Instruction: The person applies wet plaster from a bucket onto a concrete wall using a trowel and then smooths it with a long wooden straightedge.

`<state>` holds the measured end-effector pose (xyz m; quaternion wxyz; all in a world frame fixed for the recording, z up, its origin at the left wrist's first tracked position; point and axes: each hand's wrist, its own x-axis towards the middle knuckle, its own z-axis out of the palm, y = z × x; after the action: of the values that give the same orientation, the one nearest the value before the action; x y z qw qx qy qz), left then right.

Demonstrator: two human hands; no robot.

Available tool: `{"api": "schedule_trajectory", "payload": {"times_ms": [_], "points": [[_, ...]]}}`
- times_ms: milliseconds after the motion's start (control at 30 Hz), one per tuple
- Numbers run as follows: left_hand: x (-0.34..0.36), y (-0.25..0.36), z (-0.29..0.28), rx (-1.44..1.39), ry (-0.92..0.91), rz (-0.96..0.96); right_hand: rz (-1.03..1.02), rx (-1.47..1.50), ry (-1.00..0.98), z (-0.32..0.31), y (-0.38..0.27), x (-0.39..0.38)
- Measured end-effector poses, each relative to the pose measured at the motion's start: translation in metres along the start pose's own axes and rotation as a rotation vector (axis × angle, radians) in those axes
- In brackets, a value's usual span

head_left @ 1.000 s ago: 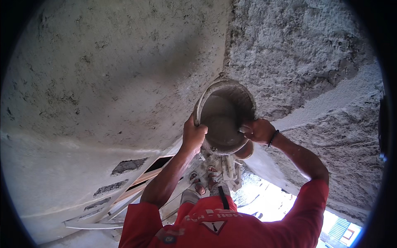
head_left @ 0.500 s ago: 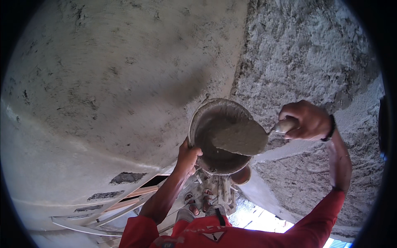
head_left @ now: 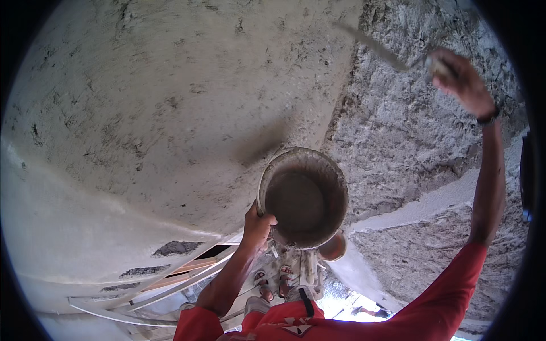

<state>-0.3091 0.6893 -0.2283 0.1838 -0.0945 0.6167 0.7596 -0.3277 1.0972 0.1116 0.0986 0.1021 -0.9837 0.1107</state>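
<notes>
"Grey, mortar-caked and round, the bucket (head_left: 334, 196) is where, exactly?"

"Just below the middle of the view, its mouth toward the camera, with smooth grey mortar (head_left: 296, 202) inside. The left hand (head_left: 259, 228) has it by the left rim, thumb over the edge, fingers mostly hidden underneath."

"And the right hand (head_left: 463, 82)?"

"Raised, well apart from the bucket, above and to the right of it. Its grip looks wrapped around the handle end of a thin, flat grey trowel (head_left: 378, 50), though blur softens the fingers."

"Which way does the blade run?"

"Its long axis slants up and left from that grip, nearly edge-on. The tip overlaps the border between the smoother grey plaster (head_left: 227, 85) at left and the rough, pitted grey wall (head_left: 409, 119) at right. Whether it touches, I cannot tell."

"Which hand is nearer the bucket?"

"The left. From the right grip, the bucket lies down and left. Whether the blade carries mortar, I cannot tell."
</notes>
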Motion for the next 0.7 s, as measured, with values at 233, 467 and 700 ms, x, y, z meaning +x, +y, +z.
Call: {"api": "schedule_trajectory", "payload": {"times_ms": [233, 467, 700], "points": [[0.0, 0.009, 0.016, 0.137, -0.076, 0.063, -0.132, -0.238, -0.365, 0.164, -0.049, -0.085], [-0.011, 0.022, 0.046, 0.236, -0.176, 0.115, -0.086, -0.456, -0.383, 0.265, -0.069, -0.119], [-0.018, 0.022, 0.045, 0.233, -0.202, 0.162, 0.017, 0.033, -0.463, 0.304, -0.068, -0.155]]}}
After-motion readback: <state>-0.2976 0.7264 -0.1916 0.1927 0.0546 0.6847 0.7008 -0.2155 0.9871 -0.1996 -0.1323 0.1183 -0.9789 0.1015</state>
